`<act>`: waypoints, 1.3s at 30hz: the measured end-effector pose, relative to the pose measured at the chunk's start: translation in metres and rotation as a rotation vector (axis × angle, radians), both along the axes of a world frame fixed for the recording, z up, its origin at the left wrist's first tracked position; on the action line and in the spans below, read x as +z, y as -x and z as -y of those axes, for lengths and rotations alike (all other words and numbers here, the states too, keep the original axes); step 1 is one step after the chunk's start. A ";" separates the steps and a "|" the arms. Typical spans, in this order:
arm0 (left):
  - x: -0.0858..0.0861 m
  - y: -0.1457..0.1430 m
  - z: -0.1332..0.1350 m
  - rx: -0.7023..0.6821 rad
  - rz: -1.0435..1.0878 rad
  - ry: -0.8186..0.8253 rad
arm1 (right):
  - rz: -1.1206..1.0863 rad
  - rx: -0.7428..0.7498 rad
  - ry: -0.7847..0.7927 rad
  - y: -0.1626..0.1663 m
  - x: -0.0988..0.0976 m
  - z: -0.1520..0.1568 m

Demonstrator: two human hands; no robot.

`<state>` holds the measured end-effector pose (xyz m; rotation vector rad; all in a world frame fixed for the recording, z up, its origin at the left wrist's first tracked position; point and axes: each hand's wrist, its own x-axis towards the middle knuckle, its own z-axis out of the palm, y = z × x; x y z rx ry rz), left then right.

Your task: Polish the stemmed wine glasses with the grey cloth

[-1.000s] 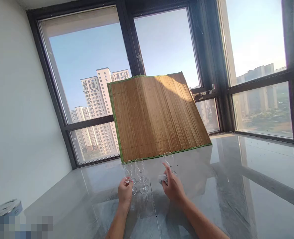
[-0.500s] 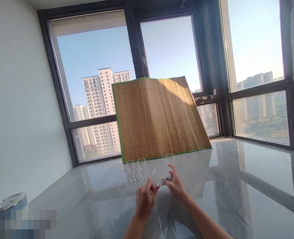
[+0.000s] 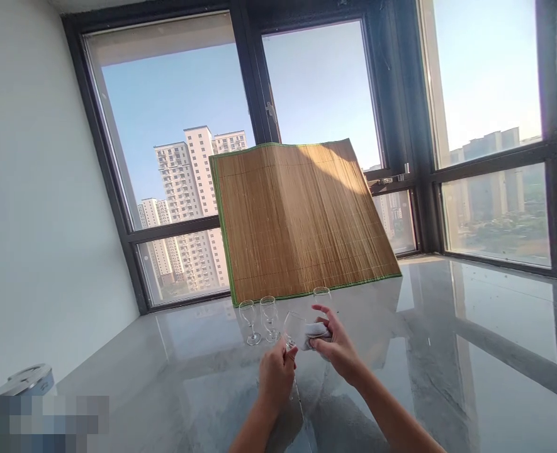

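Note:
My left hand (image 3: 277, 371) is closed around the lower part of a clear stemmed glass (image 3: 295, 327), which is tilted with its bowl up and toward the right. A folded whitish cloth (image 3: 318, 331) is gripped in my right hand (image 3: 337, 343), pressed against or close beside the bowl; its index finger stretches out above the cloth. Just beyond the hands on the left, two stemmed glasses, one on the left (image 3: 250, 322) and one beside it (image 3: 269, 314), stand upright. Another glass (image 3: 322, 294) stands behind my right hand, its lower part hidden.
A glossy grey stone surface (image 3: 202, 390) carries the glasses and mirrors the windows. A bamboo mat (image 3: 301, 220) with green edging leans against the dark window frame (image 3: 422, 214) behind them. At the lower left is a round lidded container (image 3: 33, 379), partly covered by a pixelated patch.
My right hand with the cloth has shifted slightly right, and more of the held glass's bowl now shows. The standing glasses have stayed in place; the view has tilted slightly.

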<state>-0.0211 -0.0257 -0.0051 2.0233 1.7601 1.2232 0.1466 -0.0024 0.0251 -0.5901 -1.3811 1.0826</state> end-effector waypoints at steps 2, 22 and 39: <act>0.000 -0.001 0.000 0.040 -0.088 0.010 | 0.121 -0.091 -0.204 0.003 -0.003 0.003; 0.005 0.005 0.002 -0.201 -0.015 -0.057 | -0.032 0.241 0.207 -0.025 0.002 -0.015; -0.015 -0.006 -0.023 -0.111 -0.022 0.029 | -0.325 -0.880 0.130 -0.039 0.002 -0.036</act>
